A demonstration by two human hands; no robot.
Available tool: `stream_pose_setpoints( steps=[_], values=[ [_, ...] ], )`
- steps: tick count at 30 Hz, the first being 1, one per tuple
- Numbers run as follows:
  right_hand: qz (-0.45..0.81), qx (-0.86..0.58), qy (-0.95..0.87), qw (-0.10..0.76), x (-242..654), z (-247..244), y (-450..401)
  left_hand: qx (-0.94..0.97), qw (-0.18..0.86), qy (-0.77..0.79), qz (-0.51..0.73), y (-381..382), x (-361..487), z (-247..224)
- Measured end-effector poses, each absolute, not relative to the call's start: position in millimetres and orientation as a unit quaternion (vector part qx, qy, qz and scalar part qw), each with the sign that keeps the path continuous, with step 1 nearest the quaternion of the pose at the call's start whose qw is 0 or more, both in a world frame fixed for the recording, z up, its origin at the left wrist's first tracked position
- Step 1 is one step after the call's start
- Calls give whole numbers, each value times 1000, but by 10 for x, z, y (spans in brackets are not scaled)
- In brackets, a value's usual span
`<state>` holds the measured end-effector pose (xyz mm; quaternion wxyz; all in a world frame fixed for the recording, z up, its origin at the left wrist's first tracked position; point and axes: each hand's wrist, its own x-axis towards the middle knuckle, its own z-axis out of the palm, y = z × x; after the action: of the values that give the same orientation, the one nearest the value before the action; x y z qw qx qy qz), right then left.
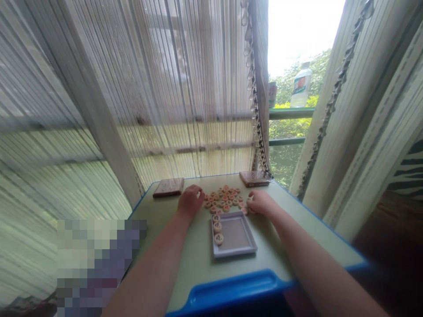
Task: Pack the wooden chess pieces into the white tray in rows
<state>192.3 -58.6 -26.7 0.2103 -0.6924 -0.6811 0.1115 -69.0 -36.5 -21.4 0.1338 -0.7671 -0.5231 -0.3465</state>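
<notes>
Round Chinese chess pieces [226, 203] with red and dark characters lie in a loose heap in the middle of the table. My left hand [191, 200] rests at the heap's left edge, fingers loosely bent and a little apart, no piece visible in them. On the right side my right hand [261, 202] has its fingers closed at a pale chess piece [250, 204], partly covered by the fingertips. Nearer me lies a shallow white box tray [234, 254]. Inside, along its left wall, several pieces stand in a column, such as the dark-lettered piece [218, 239].
A pale green table [198, 268] has a blue rim [234, 284]. Flat wooden boxes sit at its far corners: a left box [168, 187] and a right box [254, 178]. Beyond hang string curtains [198, 88]. A bottle [301, 86] and a can [272, 94] stand by the window.
</notes>
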Motion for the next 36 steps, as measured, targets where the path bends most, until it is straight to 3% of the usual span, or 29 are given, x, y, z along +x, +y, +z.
stream_pose_setpoints(
  steps=[4, 9, 18, 24, 36],
  values=[
    [161, -685, -671, 233, 1866, -260, -613, -777, 128, -528, -317, -397, -648, -199],
    [124, -652, -699, 267, 1813, -236, -626, -794, 120, -528, -274, -437, -597, -193],
    [190, -621, -723, 235, 1819, -163, -695, -798, 128, -522, -271, -411, -615, -216],
    [123, -583, -757, 270, 1794, -242, -643, -804, 128, -520, -257, -431, -598, -205],
    [118, -519, -798, 283, 1741, -322, -637, -817, 85, -534, -203, -453, -594, -165]
  ],
)
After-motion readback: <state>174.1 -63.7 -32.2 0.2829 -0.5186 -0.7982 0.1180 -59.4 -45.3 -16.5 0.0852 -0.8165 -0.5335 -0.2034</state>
